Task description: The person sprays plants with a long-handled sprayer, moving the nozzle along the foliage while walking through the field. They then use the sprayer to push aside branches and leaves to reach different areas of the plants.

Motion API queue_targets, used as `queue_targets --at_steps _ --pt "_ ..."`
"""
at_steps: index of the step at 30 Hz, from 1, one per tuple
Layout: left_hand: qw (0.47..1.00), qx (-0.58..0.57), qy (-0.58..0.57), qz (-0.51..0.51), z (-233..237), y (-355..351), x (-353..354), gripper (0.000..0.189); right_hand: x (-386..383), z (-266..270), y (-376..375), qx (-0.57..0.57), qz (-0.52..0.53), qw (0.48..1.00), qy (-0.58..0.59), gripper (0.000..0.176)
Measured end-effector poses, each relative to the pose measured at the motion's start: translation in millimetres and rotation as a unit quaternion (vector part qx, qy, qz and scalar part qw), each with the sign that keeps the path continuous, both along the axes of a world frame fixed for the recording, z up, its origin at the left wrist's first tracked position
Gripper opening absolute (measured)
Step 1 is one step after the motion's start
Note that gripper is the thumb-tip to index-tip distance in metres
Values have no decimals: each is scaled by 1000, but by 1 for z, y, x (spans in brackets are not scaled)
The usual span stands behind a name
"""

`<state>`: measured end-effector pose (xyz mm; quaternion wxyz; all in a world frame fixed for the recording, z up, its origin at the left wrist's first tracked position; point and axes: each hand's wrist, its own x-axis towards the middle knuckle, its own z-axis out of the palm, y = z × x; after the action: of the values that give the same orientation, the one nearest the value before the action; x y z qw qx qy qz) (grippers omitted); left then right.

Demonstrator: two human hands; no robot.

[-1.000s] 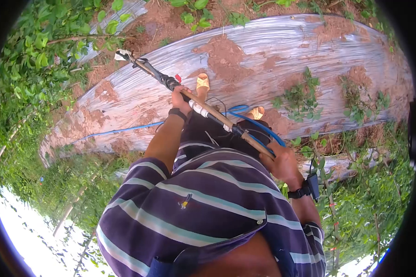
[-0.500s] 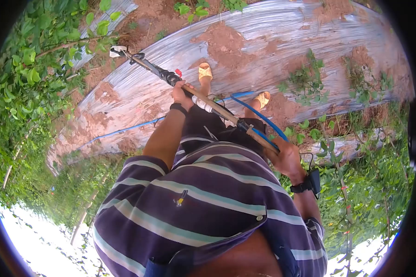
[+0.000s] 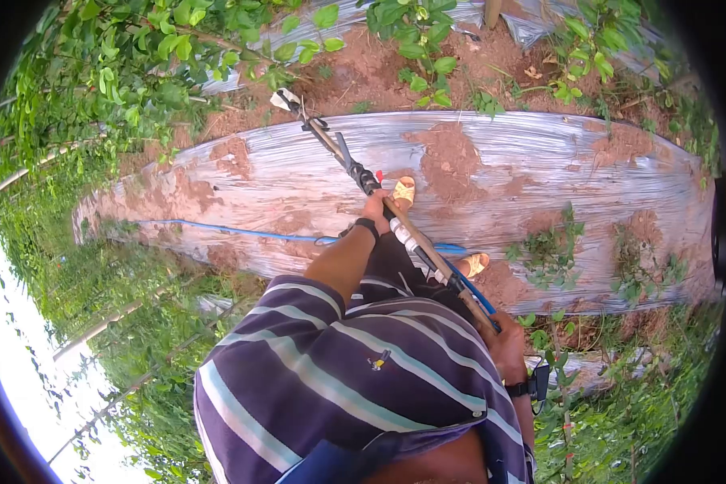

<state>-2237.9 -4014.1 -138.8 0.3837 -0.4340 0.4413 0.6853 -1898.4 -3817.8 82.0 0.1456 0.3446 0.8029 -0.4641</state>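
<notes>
A long wooden pole point(image 3: 419, 235) crosses in front of my body, tilted from lower right to upper left. It carries black fittings, white tape, a small red part point(image 3: 379, 175) and a pale tip point(image 3: 285, 99) near the leaves. My left hand point(image 3: 377, 211) is closed around its middle, just behind the black fittings. At the near end, my right hand point(image 3: 506, 348) is wrapped round the pole, where a blue hose point(image 3: 477, 295) runs alongside. The fingers of the right hand are partly hidden. What the tip is exactly I cannot make out.
Silvery plastic film point(image 3: 323, 161) covers the ground, patched with reddish soil point(image 3: 452, 161). My yellow slippers point(image 3: 477, 264) stand on it. A blue line point(image 3: 234, 230) lies across the film on the left. Leafy plants point(image 3: 415, 40) grow beyond, with dense foliage point(image 3: 137, 73) at left and more at right.
My view has shifted, so the ground and my feet appear lower and further right. The pole slopes more steeply, its tip swung right and outward. Both hands keep their hold.
</notes>
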Motion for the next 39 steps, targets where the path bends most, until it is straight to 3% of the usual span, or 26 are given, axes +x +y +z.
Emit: queue_targets --at_steps 4,9,13,15,16,18,20,21,23,26,32,33,34,35,37,38,39 --pt "999 -16 29 -22 -21 -6 3 11 10 -12 -4 -34 -32 999 -18 26" --pt "999 -26 14 -40 -7 -6 4 12 5 -7 -7 -78 -67 994 -20 23" --pt "995 -80 10 -61 -53 -21 5 10 15 -23 -7 -97 -83 991 -35 22" --pt "991 -110 10 -73 -74 -26 6 11 30 -45 -8 -181 -101 974 -88 22" --pt "976 -166 54 -129 -79 -27 7 16 36 -54 -9 -181 -102 974 -87 22" --pt "953 -220 100 -185 -87 -27 7 22 42 -66 -10 -351 -184 914 -91 23" --pt "841 -371 203 -336 -84 -25 4 35 43 -70 -9 -373 -189 904 -93 24" --pt "840 -373 206 -337 -80 -23 0 35 42 -71 -9 -394 -194 893 -98 25" --pt "730 -448 183 -483 -74 -17 -12 40 35 -70 -7 -404 -195 889 -90 26" --pt "756 -478 196 -402 -68 -12 -14 43 36 -79 -7 -438 -214 869 -80 27" --pt "733 -509 163 -422 -54 -5 -16 60 38 -95 4 -483 -227 841 -88 28" --pt "704 -545 198 -410 -51 -2 -13 47 37 -95 6 -478 -219 846 -88 28" --pt "707 -547 199 -402 -56 -9 -17 47 35 -93 8 -477 -211 849 -86 28" --pt "764 -481 192 -385 -82 -25 -23 37 31 -88 11 -434 -177 879 -90 27" --pt "872 -322 163 -330 -77 -36 -28 11 26 -86 17 -376 -132 913 -89 24" --pt "878 -324 166 -312 -59 -33 -24 11 25 -83 17 -372 -114 917 -88 24" --pt "928 -270 145 -213 -42 -27 -16 10 21 -75 16 -295 -90 950 -51 23"
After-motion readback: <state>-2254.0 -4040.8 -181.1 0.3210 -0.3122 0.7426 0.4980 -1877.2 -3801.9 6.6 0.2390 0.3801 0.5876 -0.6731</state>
